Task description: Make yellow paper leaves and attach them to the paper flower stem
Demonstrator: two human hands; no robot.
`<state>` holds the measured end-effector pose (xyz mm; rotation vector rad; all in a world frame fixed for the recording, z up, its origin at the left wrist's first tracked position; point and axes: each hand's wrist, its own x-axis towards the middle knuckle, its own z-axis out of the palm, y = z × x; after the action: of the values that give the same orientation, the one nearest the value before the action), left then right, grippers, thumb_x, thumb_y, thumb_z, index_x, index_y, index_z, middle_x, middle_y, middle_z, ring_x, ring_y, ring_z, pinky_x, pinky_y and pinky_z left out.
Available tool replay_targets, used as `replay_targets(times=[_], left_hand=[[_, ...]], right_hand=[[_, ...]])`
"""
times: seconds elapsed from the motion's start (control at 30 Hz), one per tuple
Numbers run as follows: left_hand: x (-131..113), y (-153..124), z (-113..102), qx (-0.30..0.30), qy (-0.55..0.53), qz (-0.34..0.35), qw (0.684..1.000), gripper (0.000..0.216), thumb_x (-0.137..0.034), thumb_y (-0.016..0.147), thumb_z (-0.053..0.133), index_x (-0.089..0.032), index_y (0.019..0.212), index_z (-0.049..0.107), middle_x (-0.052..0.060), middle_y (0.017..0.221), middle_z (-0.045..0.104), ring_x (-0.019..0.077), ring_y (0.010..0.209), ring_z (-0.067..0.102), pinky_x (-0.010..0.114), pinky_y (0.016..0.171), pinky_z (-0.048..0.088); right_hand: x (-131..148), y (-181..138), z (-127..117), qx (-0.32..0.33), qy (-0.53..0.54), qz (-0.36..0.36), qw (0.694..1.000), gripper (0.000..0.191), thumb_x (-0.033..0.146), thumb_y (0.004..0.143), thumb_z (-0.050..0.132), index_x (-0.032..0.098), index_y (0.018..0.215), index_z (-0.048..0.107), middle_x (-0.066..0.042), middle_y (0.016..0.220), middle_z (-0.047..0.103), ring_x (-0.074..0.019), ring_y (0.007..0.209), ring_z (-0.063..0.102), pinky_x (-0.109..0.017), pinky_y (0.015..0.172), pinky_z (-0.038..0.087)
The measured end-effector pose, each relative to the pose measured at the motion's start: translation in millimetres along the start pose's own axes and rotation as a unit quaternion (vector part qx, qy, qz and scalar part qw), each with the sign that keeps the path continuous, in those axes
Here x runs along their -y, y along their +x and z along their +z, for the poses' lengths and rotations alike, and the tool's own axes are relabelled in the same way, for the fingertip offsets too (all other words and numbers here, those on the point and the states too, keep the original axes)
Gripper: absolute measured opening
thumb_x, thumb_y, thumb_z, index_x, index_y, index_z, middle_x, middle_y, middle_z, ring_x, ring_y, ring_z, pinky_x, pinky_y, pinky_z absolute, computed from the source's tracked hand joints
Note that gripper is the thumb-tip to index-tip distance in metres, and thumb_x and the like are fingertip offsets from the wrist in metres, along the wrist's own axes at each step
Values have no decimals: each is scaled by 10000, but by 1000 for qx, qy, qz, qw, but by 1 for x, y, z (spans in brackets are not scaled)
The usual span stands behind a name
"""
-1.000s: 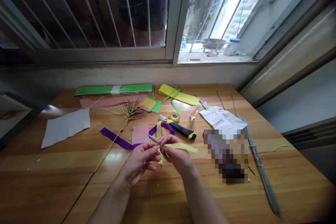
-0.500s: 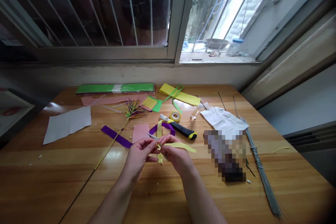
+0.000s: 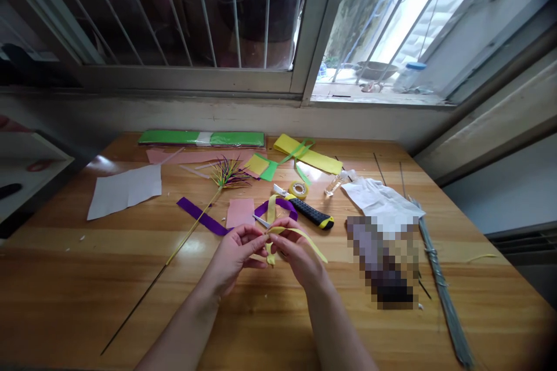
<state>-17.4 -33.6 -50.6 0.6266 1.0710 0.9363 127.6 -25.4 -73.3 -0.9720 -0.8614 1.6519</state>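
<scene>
My left hand and my right hand meet above the near middle of the table, fingertips pinched together. Between them is a narrow pale yellow crepe paper strip, its free end curving over my right hand. Another yellow strip hangs behind and below the fingers. Just beyond lie a purple strip loop, a pink paper square and a thin pale metallic tip, partly hidden by my hands. The fingers cover whatever small part they pinch.
A paper-tufted stem slants at left, crossing a purple strip. A utility knife, tape roll and small clear bottle lie beyond my hands. White tissue and a wire bundle are at right.
The view has shifted, so the table's things appear farther right. My hands stay pinched together, and the free end of the yellow strip now arches and droops more over my right hand.
</scene>
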Motion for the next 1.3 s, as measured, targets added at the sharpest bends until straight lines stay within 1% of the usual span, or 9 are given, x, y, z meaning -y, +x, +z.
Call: replay_targets(times=[0.1, 0.27, 0.47, 0.63, 0.77, 0.87, 1.0, 1.13, 1.3], left_hand=[[-1, -1, 1, 11, 13, 2, 1000, 303, -307, 590, 774, -142, 760, 585, -16, 623, 618, 112, 543, 587, 242, 477, 525], [-4, -3, 6, -29, 78, 21, 996, 324, -326, 569, 770, -121, 794, 660, 19, 634, 647, 128, 541, 588, 264, 494, 527], [-6, -8, 8, -35, 138, 50, 989, 287, -326, 625, 710, -128, 832, 713, 34, 669, 639, 137, 571, 576, 253, 473, 522], [-1, -9, 7, -7, 189, 81, 979, 228, -321, 721, 617, -155, 838, 721, 9, 654, 561, 134, 594, 547, 244, 481, 518], [-1, -10, 6, 8, 232, 98, 968, 241, -330, 766, 564, -178, 874, 716, 22, 759, 542, 136, 637, 537, 237, 491, 518], [-2, -11, 4, 10, 261, 103, 960, 241, -345, 770, 561, -184, 854, 718, 32, 801, 551, 139, 645, 539, 232, 505, 507], [-2, -9, 3, -4, 289, 116, 950, 226, -354, 759, 580, -165, 758, 705, 34, 743, 580, 147, 645, 553, 232, 543, 480], [-1, -8, 4, -4, 268, 91, 959, 209, -340, 719, 627, -141, 664, 663, 17, 636, 581, 130, 591, 535, 226, 539, 448], [-5, -9, 8, 6, 222, 34, 974, 208, -317, 632, 686, -127, 590, 613, 0, 596, 571, 115, 553, 509, 243, 528, 450]], right_hand=[[1, 1, 0, -6, 20, -1, 1000, 184, 211, 649, 748, 193, 775, 614, 33, 621, 595, -97, 539, 527, -209, 492, 376], [-4, 5, -1, -12, 50, -22, 998, 170, 218, 613, 772, 184, 719, 643, 19, 632, 604, -109, 538, 526, -245, 522, 422], [-9, 8, -3, -26, 68, -32, 997, 212, 226, 598, 782, 197, 760, 649, 14, 687, 617, -104, 562, 515, -241, 535, 429], [-7, 7, -2, -21, 76, -36, 996, 246, 217, 606, 775, 199, 823, 661, 7, 721, 622, -111, 608, 518, -231, 554, 419], [-5, 6, -1, -18, 80, -41, 996, 235, 203, 609, 770, 199, 816, 659, 9, 716, 619, -106, 600, 511, -225, 547, 406], [-4, 5, 0, -14, 83, -44, 995, 211, 210, 618, 764, 202, 802, 659, 11, 709, 612, -106, 595, 507, -230, 552, 411], [-2, 5, 0, -26, 96, -44, 994, 201, 214, 602, 774, 198, 773, 670, 5, 719, 610, -104, 594, 490, -223, 541, 414], [-2, 5, -1, -31, 106, -39, 993, 195, 213, 604, 775, 195, 772, 678, 11, 692, 597, -88, 560, 466, -202, 513, 405], [-2, 5, -2, -35, 117, -39, 992, 173, 205, 607, 773, 190, 750, 676, 24, 658, 580, -71, 538, 457, -177, 496, 393]])
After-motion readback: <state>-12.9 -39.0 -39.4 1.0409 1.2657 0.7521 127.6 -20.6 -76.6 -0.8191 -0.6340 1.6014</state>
